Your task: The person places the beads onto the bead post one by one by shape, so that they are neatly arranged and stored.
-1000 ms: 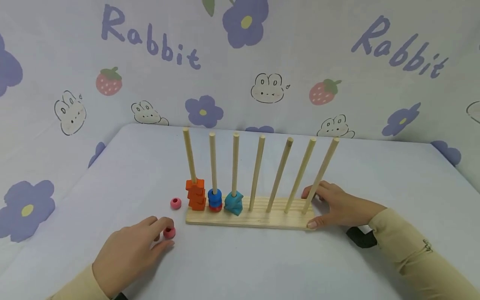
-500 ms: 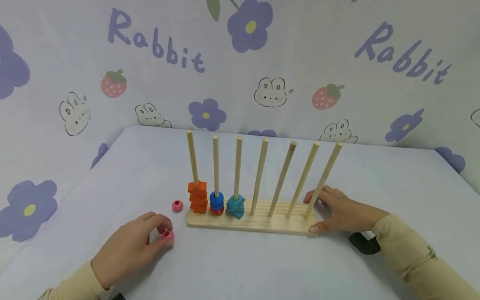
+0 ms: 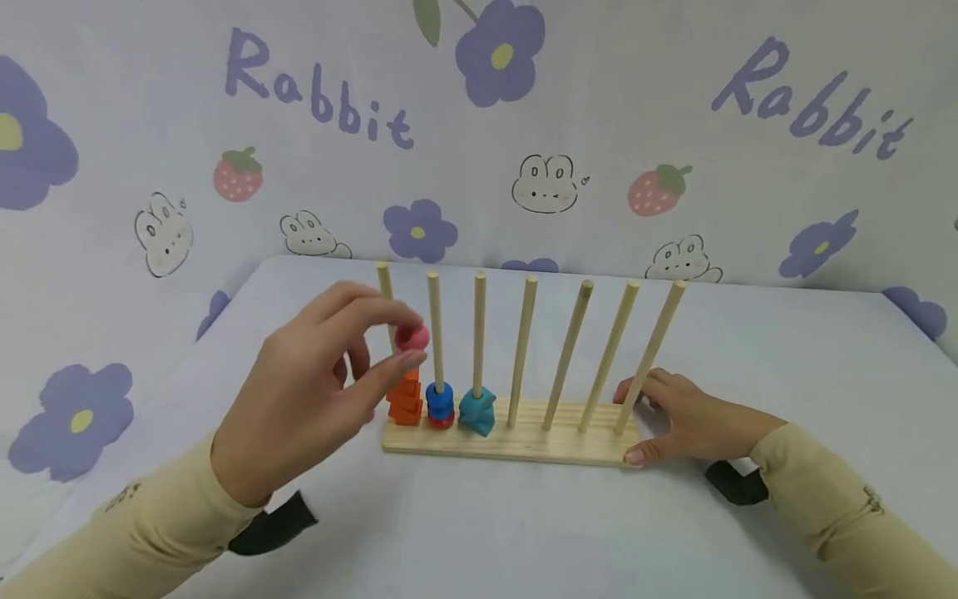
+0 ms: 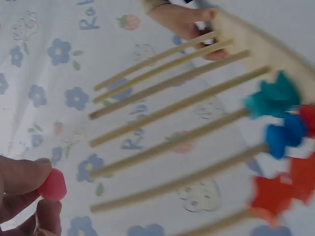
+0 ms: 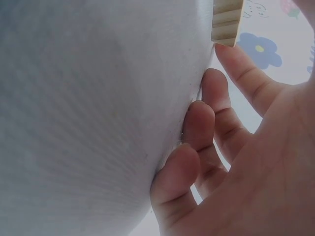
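Note:
My left hand (image 3: 314,391) pinches a pink bead (image 3: 413,338) between thumb and fingertips, raised in front of the leftmost peg of a wooden peg stand (image 3: 509,449). In the left wrist view, the pink bead (image 4: 53,185) is apart from the peg tips. Orange star-shaped beads (image 3: 405,401) are stacked on the leftmost peg, partly behind my hand. Blue beads (image 3: 440,395) over a red one fill the foot of the second peg, and teal beads (image 3: 477,412) the third. My right hand (image 3: 684,416) grips the stand's right end, thumb at its front corner, fingers behind.
The other pegs, such as the rightmost peg (image 3: 653,353), carry no beads. A white cloth covers the table (image 3: 479,532). Behind it hangs a patterned curtain (image 3: 464,125) with rabbits and flowers. Dark straps (image 3: 273,524) show under both wrists.
My left hand has picked the pink bead off the table and carried it up and right toward the leftmost peg. It now hides the other pink bead's spot. My right hand stays at the stand.

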Tool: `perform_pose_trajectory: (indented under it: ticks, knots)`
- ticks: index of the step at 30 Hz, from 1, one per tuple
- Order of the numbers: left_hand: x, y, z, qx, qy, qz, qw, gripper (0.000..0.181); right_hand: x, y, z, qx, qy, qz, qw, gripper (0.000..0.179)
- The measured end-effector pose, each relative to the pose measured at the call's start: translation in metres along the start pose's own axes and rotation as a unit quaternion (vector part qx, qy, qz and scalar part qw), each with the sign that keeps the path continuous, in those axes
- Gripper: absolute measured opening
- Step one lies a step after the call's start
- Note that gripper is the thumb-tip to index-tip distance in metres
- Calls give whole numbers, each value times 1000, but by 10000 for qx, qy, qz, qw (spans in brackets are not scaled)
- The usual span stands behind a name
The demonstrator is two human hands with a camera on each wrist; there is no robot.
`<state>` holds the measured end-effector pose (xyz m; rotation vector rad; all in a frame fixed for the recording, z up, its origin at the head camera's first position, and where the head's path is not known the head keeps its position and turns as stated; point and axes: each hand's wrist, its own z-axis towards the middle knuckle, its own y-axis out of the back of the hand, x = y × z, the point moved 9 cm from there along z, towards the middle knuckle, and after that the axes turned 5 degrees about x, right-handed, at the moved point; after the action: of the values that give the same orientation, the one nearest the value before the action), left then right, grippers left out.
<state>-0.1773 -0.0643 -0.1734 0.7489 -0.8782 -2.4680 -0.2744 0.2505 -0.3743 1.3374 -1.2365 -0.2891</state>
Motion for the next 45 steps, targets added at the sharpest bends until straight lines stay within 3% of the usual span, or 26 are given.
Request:
perform_pose_trajectory:
  ticks: [4, 8, 12, 16, 23, 28, 34, 40, 45]
  knots:
    - [-14, -3, 35, -313, -290, -228, 9988, 21, 0, 3, -1, -58, 66, -149, 9999, 66]
    - [-15, -19, 61, -136, -250, -339, 9990, 22, 3, 4, 0, -48, 93, -134, 9999, 67]
    - [-15, -36, 76, 189, -190, -287, 9992, 23, 4, 3, -1, -42, 90, -78, 9999, 67]
    - [-17, -46, 82, 315, -266, -284, 9987, 16, 2, 2, -2, -54, 70, -85, 9999, 67]
    - [-18, -53, 84, 355, -334, -258, 9985, 14, 0, 4, -3, -19, 34, 3, 10000, 66]
    - [-20, -64, 79, 525, -552, 152, 9970, 14, 2, 2, -3, -12, 83, 74, 9999, 63]
    - [-18, -83, 60, 829, -737, 572, 9922, 11, 4, 1, -3, -40, 102, 46, 9999, 63]
    - [-2, -109, 38, 1307, -524, 413, 9892, 11, 1, -2, 0, -14, 77, 60, 10000, 62]
    - [8, -133, 21, 1779, -418, 402, 9823, 11, -3, -3, 1, -16, 13, 6, 10000, 64]
